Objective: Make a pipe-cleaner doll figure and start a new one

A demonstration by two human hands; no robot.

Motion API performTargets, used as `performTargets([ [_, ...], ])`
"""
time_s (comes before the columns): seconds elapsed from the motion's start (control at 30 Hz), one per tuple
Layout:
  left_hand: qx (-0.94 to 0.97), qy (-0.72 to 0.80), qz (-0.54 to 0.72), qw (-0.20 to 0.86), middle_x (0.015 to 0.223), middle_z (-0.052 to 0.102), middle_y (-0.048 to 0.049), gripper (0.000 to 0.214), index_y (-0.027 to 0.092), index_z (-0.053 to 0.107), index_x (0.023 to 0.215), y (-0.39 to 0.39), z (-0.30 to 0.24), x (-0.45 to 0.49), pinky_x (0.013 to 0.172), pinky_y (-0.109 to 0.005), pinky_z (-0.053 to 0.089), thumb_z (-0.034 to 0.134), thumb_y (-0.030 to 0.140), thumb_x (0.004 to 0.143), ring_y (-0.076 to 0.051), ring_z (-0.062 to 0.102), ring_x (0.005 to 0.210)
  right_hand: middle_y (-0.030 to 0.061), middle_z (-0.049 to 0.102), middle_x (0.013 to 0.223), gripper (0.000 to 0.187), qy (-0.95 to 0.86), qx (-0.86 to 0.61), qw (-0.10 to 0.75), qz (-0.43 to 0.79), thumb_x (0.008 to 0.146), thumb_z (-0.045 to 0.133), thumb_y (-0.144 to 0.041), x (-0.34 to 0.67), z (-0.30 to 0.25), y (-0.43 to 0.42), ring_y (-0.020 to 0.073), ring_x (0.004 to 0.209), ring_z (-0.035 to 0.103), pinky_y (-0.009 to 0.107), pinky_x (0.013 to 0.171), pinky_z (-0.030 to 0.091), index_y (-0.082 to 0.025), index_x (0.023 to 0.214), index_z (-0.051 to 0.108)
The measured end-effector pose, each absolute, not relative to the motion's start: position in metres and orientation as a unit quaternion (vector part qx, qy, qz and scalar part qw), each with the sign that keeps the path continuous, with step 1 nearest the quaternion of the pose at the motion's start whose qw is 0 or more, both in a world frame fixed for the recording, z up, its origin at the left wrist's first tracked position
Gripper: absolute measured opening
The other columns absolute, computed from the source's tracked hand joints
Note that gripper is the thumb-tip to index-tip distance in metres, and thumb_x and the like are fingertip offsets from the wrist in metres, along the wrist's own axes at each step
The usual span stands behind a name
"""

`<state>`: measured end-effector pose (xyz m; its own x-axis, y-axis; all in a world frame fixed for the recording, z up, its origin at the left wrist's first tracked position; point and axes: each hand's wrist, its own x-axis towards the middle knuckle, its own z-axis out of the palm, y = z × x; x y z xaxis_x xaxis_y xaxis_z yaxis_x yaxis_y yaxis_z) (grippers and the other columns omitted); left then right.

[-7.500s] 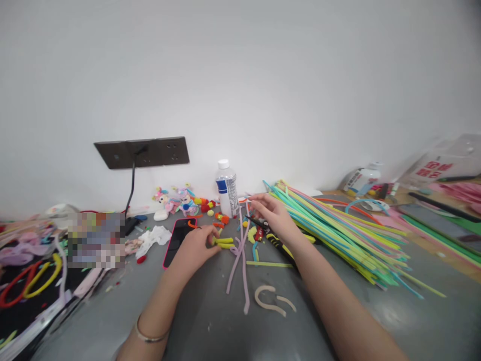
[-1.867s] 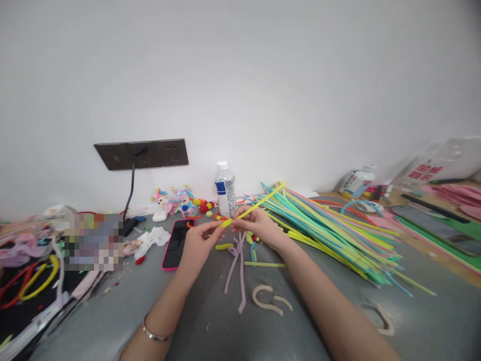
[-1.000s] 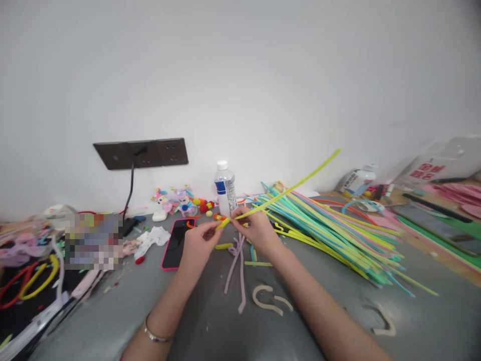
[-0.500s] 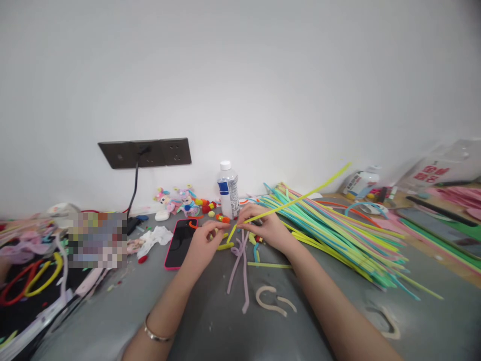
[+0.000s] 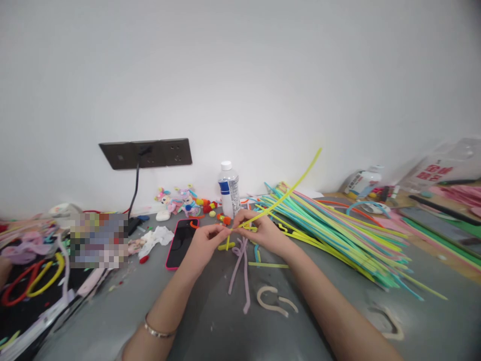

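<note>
Both of my hands meet above the grey table [image 5: 210, 326] and pinch one long yellow pipe cleaner [image 5: 289, 190]. My left hand [image 5: 205, 243] is closed on its near end, which bends down toward the table. My right hand [image 5: 261, 230] grips it just beside, and the free length slants up and to the right over a big pile of coloured pipe cleaners [image 5: 338, 233]. Under my hands lie short yellow pieces [image 5: 226, 245], a lilac pipe cleaner [image 5: 242, 271] and a blue piece [image 5: 257, 252].
A pink-cased phone [image 5: 181, 235] lies left of my hands, a water bottle [image 5: 229, 188] stands behind them. Small plush toys [image 5: 178, 199] sit by the wall under a socket strip [image 5: 146, 153]. Beige curved pieces [image 5: 272, 300] lie nearer me. Hair hoops clutter the left edge [image 5: 28, 276].
The yellow pipe cleaner's free end has swung higher and more upright than half a second ago. Both hands stayed together at its near end, shifting slightly right.
</note>
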<state>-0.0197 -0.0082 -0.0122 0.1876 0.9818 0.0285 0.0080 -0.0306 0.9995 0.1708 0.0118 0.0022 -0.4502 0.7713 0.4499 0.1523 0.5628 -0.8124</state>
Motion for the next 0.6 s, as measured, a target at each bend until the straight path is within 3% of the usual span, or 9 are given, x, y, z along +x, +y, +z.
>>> performTargets([
  [0.1, 0.492, 0.46, 0.508, 0.537, 0.063, 0.063, -0.0018, 0.043, 0.012, 0.076, 0.07, -0.009, -0.013, -0.016, 0.058, -0.023, 0.034, 0.081, 0.054, 0.06, -0.011, 0.046, 0.06, 0.0034, 0.063, 0.077, 0.017, -0.767, -0.293, 0.469, 0.325, 0.089, 0.065, -0.032, 0.164, -0.003, 0.012, 0.0167, 0.074, 0.06, 0.029, 0.068, 0.046, -0.018, 0.079, 0.064],
  [0.27, 0.357, 0.456, 0.576, 0.577, 0.048, 0.043, 0.0072, 0.048, 0.012, 0.075, 0.069, -0.01, -0.017, -0.008, 0.045, -0.019, 0.019, 0.088, 0.053, 0.047, -0.003, 0.027, 0.046, 0.0036, 0.063, 0.076, 0.018, -0.772, -0.252, 0.519, 0.267, 0.088, 0.066, -0.03, 0.153, -0.012, 0.014, 0.016, 0.073, 0.06, 0.029, 0.067, 0.047, -0.019, 0.075, 0.062],
  [0.4, 0.278, 0.431, 0.613, 0.601, 0.045, 0.038, 0.0096, 0.046, 0.012, 0.07, 0.06, -0.013, -0.015, -0.001, 0.042, -0.016, 0.021, 0.092, 0.048, 0.041, -0.002, 0.025, 0.044, 0.0041, 0.066, 0.076, 0.018, -0.771, -0.254, 0.524, 0.259, 0.09, 0.064, -0.033, 0.145, -0.017, 0.01, 0.0154, 0.07, 0.061, 0.028, 0.063, 0.048, -0.019, 0.08, 0.066],
  [0.47, 0.246, 0.421, 0.633, 0.601, 0.045, 0.039, 0.0097, 0.047, 0.012, 0.069, 0.059, -0.015, -0.013, 0.0, 0.042, -0.015, 0.026, 0.093, 0.046, 0.038, -0.001, 0.029, 0.044, 0.0035, 0.066, 0.075, 0.018, -0.763, -0.266, 0.534, 0.249, 0.09, 0.064, -0.035, 0.14, -0.021, 0.007, 0.0146, 0.067, 0.06, 0.027, 0.062, 0.048, -0.018, 0.083, 0.067],
  [0.6, 0.197, 0.409, 0.648, 0.612, 0.057, 0.057, 0.0039, 0.049, 0.012, 0.07, 0.066, -0.016, -0.012, 0.0, 0.046, -0.015, 0.037, 0.094, 0.042, 0.036, -0.005, 0.046, 0.051, 0.0044, 0.067, 0.083, 0.022, -0.782, -0.274, 0.522, 0.201, 0.087, 0.068, -0.038, 0.131, -0.03, 0.002, 0.0162, 0.072, 0.061, 0.028, 0.068, 0.051, -0.019, 0.097, 0.066],
])
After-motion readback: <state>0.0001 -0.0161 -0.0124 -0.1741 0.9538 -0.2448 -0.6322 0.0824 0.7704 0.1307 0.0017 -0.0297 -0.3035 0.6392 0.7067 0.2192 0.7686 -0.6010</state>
